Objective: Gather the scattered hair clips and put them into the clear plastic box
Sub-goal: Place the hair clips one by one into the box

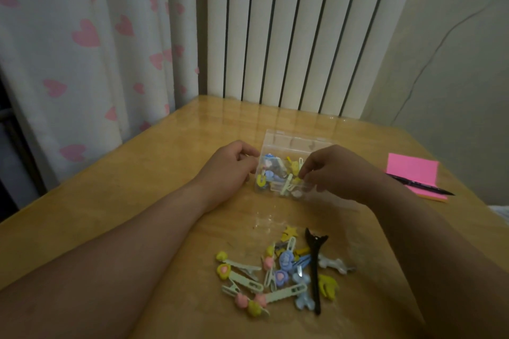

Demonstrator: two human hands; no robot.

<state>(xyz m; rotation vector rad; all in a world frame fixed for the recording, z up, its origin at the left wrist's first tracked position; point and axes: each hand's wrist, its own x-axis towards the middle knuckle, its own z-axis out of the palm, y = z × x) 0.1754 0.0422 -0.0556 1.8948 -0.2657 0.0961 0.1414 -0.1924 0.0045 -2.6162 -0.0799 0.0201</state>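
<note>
A clear plastic box (292, 143) stands open in the middle of the wooden table, its lid tipped back, with several blue, yellow and pale green clips inside. My left hand (228, 165) curls against the box's left side and holds it. My right hand (333, 170) hovers over the box's right front corner, its fingertips pinched on a yellow hair clip (297, 172) inside the box. Nearer to me lies a pile of scattered hair clips (278, 275): pale green ones with pink and yellow hearts, blue ones, a yellow star, and one long black clip (314, 270).
A pink sticky-note pad (413, 173) with a dark pen (421, 185) across it lies at the table's right edge. A white radiator (303, 30) and a heart-print curtain (82, 49) stand behind the table (137, 201). A clear plastic bag (261, 224) lies under the clip pile.
</note>
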